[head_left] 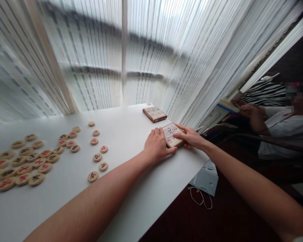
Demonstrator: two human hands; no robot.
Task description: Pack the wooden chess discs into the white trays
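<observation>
A flat wooden box half with printed lettering [172,133] lies at the right edge of the white table [131,161]. My left hand [157,145] rests against its near left side, fingers curled along its edge. My right hand [190,137] grips its right side, with the fingers laid over the top. A second, similar box half [154,114] lies farther back, apart from both hands. Several round wooden chess discs with red or black characters [27,161] are spread over the left of the table.
White vertical blinds [121,57] hang behind the table. To the right another person in a white top [282,131] sits holding a book. Below the table's right edge stand a white box [206,177] and a looped cable [201,198].
</observation>
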